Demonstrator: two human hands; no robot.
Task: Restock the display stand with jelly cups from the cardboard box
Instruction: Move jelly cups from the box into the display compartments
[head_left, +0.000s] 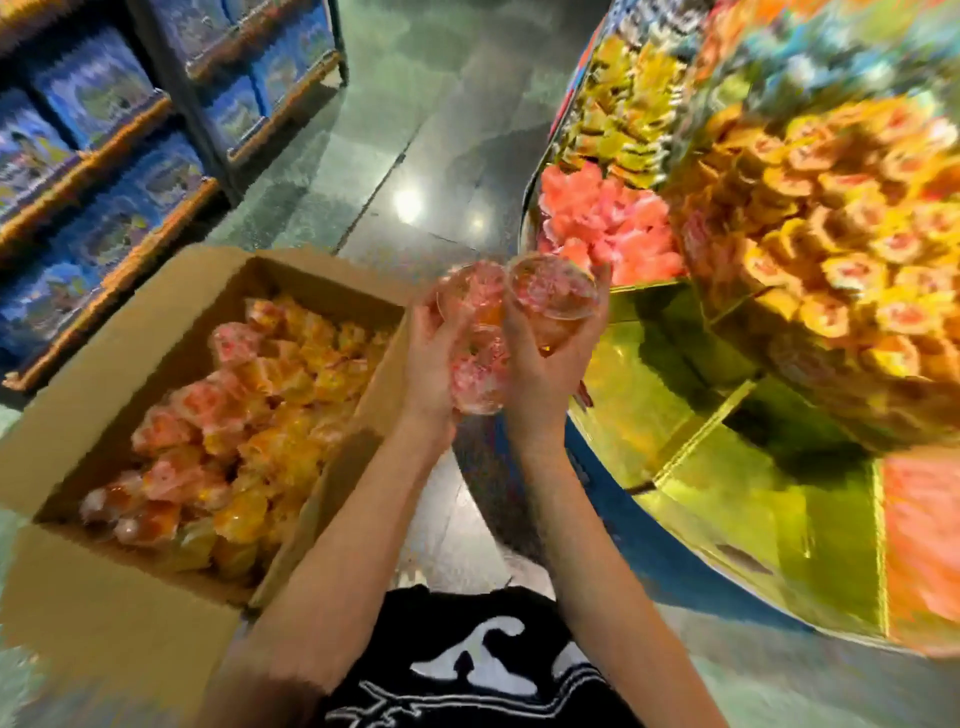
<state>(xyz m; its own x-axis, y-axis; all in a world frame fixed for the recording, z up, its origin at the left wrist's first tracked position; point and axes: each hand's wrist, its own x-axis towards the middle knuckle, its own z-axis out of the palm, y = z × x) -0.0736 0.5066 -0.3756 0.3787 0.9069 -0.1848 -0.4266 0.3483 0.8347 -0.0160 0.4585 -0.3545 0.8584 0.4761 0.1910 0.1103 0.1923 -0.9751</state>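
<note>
Both hands are raised between the box and the stand, cradling a cluster of clear jelly cups (483, 332) with pink and orange lids. My left hand (431, 358) grips the cups on the left side. My right hand (545, 358) curls round a cup (553, 288) whose round lid faces up. The open cardboard box (130, 338) lies on the floor at left, holding several pink and orange jelly cups (244, 431). The gold display stand (701, 415) curves along the right, its upper tier packed with orange-and-red cups (841, 234).
A compartment of pink packets (608, 223) and another of yellow packets (623, 119) sit on the stand's near tier. Blue boxes fill wooden shelves (104, 156) at the back left. Glossy dark floor (415, 130) runs between the shelves and the stand.
</note>
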